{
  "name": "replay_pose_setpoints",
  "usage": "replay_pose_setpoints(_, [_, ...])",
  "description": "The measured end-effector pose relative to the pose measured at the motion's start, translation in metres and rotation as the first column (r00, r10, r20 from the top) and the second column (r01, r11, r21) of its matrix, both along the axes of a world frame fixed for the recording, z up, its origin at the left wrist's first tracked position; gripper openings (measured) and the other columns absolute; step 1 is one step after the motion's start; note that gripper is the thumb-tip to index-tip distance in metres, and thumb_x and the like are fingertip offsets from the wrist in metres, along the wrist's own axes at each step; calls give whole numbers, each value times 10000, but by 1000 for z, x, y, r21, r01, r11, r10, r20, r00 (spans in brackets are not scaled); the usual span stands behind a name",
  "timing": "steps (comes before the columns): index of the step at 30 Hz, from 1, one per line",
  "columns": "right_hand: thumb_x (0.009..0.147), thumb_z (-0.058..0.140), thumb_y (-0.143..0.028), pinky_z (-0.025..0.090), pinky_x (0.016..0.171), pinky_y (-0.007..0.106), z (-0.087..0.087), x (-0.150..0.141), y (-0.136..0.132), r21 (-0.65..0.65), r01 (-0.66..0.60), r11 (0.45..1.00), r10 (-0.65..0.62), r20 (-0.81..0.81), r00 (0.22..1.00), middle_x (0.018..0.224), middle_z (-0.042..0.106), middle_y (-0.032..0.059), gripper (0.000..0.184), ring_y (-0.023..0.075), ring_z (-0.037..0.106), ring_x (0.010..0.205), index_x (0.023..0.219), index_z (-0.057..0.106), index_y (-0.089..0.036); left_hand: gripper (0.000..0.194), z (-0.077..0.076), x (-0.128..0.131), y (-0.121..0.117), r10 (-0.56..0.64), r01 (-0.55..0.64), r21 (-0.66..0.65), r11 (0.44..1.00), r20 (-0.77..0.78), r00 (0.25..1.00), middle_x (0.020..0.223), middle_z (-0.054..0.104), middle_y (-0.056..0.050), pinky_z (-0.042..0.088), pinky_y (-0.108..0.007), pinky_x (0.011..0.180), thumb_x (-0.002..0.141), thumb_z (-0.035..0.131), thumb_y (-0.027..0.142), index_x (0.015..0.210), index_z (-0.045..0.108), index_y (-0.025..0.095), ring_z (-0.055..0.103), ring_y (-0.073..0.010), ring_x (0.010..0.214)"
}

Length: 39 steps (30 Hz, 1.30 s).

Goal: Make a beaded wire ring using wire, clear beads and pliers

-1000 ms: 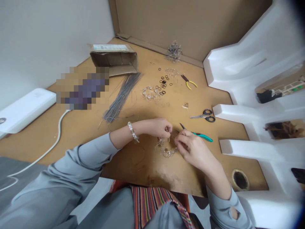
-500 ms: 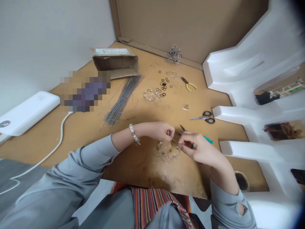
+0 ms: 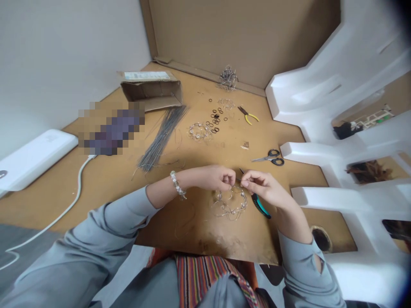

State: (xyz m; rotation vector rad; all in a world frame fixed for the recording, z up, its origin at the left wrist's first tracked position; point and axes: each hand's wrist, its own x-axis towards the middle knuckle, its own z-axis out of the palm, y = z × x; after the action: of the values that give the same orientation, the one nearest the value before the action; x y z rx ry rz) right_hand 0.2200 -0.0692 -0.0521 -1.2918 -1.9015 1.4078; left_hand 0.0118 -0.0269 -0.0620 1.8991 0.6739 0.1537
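Note:
My left hand [image 3: 221,178], with a beaded bracelet [image 3: 177,184] at its wrist, is closed in a pinch at the upper edge of a wire ring with clear beads [image 3: 239,208]. Close beside it, my right hand [image 3: 268,188] pinches thumb against fingertips at the same edge. Thin wire shows between the two hands; its ends are hidden in the fingers. Loose loops of wire stand out from the ring. Pliers with teal and black handles [image 3: 261,207] lie under my right hand, partly covered by it.
Black-handled scissors [image 3: 272,157] and yellow-handled pliers [image 3: 248,116] lie to the right. Farther back are a second beaded wire ring [image 3: 199,131], small dark rings [image 3: 215,122], a wire tangle [image 3: 228,78], a bundle of straight wires [image 3: 163,137] and an open cardboard box [image 3: 152,94].
My hands have drawn closer together at the ring. My right hand has shifted up and turned, uncovering more of the teal handle, which now points down and right. The view has shifted slightly.

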Motion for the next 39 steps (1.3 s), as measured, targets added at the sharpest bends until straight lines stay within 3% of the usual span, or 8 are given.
replay_pose_setpoints(6, [844,560,-345,343,555,241,0,-9,-4,227,68,971,-76,30,997,646,489,-23,186,102,429,588,760,581,-181,48,-10,3,3,21,-15,-81,997,84,996,678,516,34,374,-200,595,736,532,158,773,548,134,465,-85,625])
replay_pose_setpoints(12, [885,483,-242,364,613,240,12,-24,-17,455,-145,879,-12,325,946,789,567,26,143,116,500,668,804,587,-187,126,-25,8,4,-4,24,-114,993,170,985,707,522,22,377,-217,624,733,609,221,768,551,115,460,-96,664])
replay_pose_setpoints(15, [895,461,-246,372,619,246,15,-22,-18,462,-153,874,-27,359,933,809,579,39,155,123,511,673,818,584,-189,120,-23,10,3,-3,38,-158,987,217,976,704,506,30,377,-220,641,737,612,212,760,537,121,453,-93,668])
replay_pose_setpoints(23, [836,555,-382,389,564,242,1,-6,-3,264,260,929,-269,-2,963,655,520,-11,204,112,468,596,782,569,-186,90,-19,14,0,155,-57,-329,943,279,948,707,490,48,381,-208,671,732,586,115,761,505,143,457,-71,668])
replay_pose_setpoints(28, [812,588,-397,393,547,241,0,-4,-4,187,314,931,-304,-80,949,629,510,-23,213,105,463,575,784,577,-187,121,-17,12,-1,139,-49,-337,940,251,958,808,568,21,402,-212,695,738,611,165,851,572,148,503,-79,726])
replay_pose_setpoints(33, [814,588,-385,388,551,241,2,-2,-4,195,327,925,-317,-82,945,626,517,-25,199,104,462,577,769,580,-191,267,-11,8,0,144,-79,-373,925,152,978,804,587,9,367,-185,534,821,548,356,994,612,162,436,-50,550])
replay_pose_setpoints(36, [822,578,-383,387,551,242,1,-2,-4,211,313,926,-304,-72,950,627,526,-22,199,106,467,579,773,581,-191,264,-10,9,-1,159,-114,-274,955,145,977,824,615,-4,390,-196,574,843,506,337,984,628,150,480,-71,604])
replay_pose_setpoints(39, [837,558,-382,393,556,243,2,-3,-6,265,274,925,-280,-15,960,633,551,-15,204,110,487,579,783,585,-187,227,-10,13,-4,165,-161,-43,986,132,977,863,648,-24,425,-231,722,860,448,233,914,645,133,547,-111,754])
